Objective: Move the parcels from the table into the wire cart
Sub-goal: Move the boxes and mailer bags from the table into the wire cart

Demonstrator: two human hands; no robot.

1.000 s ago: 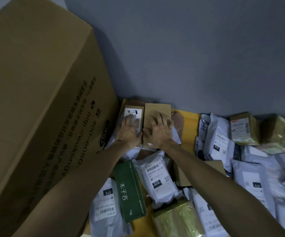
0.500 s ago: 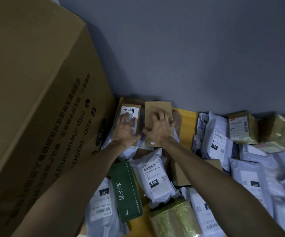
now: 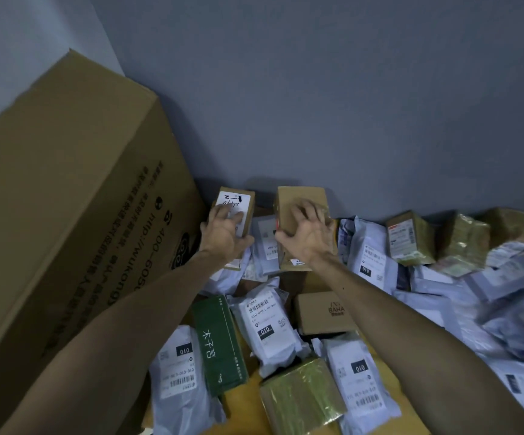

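My left hand (image 3: 224,235) grips a small brown labelled box (image 3: 242,205), fingers curled over its white label and thumb against the side nearer my other hand. My right hand (image 3: 309,237) grips a plain box (image 3: 298,199) of brown card, fingers spread and bent over the top, thumb hooked on its left edge. The two boxes sit side by side at the back of the table (image 3: 251,400), a narrow gap between them. Each has its long axis running away from me, far end towards the wall (image 3: 348,105) and near end under my palm. The labelled box leans slightly left at its far end; the handwriting on its label reads upside down to me. I cannot tell whether either box is clear of the parcels under it.

The table top is yellow-orange wood and shows only in patches between parcels. Nearer me lie a green box (image 3: 218,343) with white characters, a white mailer bag (image 3: 265,321) just right of it, a printed box (image 3: 320,312) of brown card under my right forearm, and a taped box (image 3: 301,394) in shiny wrap. More white bags and taped boxes are heaped to the right along the wall. A big carton (image 3: 66,230) stands tilted on my left, its printed side facing the pile. The wall is plain grey-blue and the light is dim.
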